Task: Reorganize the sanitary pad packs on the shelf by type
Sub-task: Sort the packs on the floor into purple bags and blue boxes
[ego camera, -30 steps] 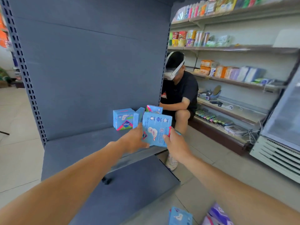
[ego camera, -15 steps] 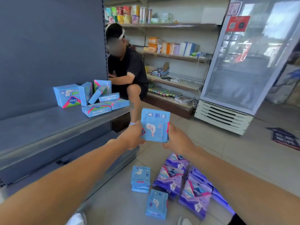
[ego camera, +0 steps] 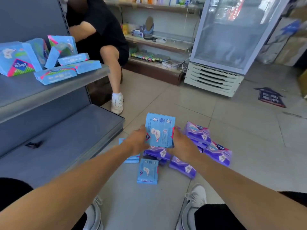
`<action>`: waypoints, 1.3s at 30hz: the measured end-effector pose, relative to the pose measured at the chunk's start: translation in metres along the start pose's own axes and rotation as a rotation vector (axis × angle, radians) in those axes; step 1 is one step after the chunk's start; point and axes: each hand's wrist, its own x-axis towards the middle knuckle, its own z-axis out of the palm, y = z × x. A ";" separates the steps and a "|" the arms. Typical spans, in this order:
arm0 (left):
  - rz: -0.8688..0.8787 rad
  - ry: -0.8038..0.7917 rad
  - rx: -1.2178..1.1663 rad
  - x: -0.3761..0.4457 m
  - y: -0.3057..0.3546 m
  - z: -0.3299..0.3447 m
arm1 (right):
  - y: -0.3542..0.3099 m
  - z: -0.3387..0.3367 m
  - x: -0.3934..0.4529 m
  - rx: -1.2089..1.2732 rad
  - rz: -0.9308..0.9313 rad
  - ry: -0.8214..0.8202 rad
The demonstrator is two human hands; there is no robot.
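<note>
Since the earlier frame, both hands carry the blue pack (ego camera: 159, 130) down from shelf height to low over the floor. Left hand (ego camera: 137, 141) grips its left edge, right hand (ego camera: 180, 143) its right edge, fingers curled round it, keeping it upright and facing the person. Directly beneath lie purple packs (ego camera: 197, 133) and other blue packs (ego camera: 147, 170); up and left of the hands, more blue ones crowd the shelf (ego camera: 54, 90). Judged: staging by type.

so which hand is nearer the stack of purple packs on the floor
Right. The right hand grips the held blue pack directly over the purple packs; the left hand grips its other edge, over the blue floor packs.
</note>
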 end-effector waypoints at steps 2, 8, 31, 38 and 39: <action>-0.030 -0.042 -0.005 0.008 -0.003 0.018 | 0.014 0.013 -0.002 0.052 0.031 -0.033; -0.026 -0.199 0.019 0.020 -0.016 0.081 | 0.060 0.052 -0.025 0.106 0.168 -0.123; -0.041 -0.489 0.053 0.099 -0.070 0.280 | 0.203 0.200 -0.008 0.080 0.467 -0.502; 0.008 -0.542 0.186 0.100 -0.079 0.302 | 0.210 0.219 -0.004 0.111 0.519 -0.504; -0.048 -0.543 0.157 0.100 -0.077 0.301 | 0.209 0.218 -0.005 0.102 0.522 -0.510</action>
